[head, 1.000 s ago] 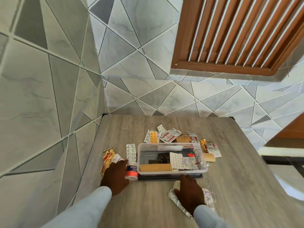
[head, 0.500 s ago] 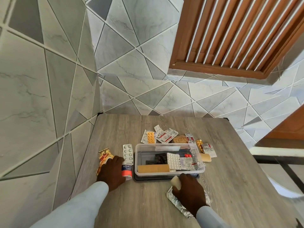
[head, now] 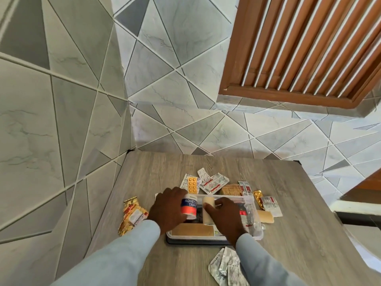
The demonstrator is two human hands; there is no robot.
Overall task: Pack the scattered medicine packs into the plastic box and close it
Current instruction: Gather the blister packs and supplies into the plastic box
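The task is judged partly done. Nearest, silver packs [head: 225, 267] are left on the tabletop [head: 299, 234]. Over the open plastic box [head: 258, 234], a tape roll [head: 189, 206] is grasped by the left hand [head: 168, 208] and a beige roll [head: 207, 211] by the right hand [head: 225, 216]; both were lifted from the tabletop since earlier. Farther packs [head: 213, 182] remain unpacked.

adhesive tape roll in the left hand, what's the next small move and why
Probably lower the adhesive tape roll into the open plastic box and let go. The left hand holds it over the box's left part, while the right hand holds a beige roll beside it. Packs such as the silver foil strips still lie outside.
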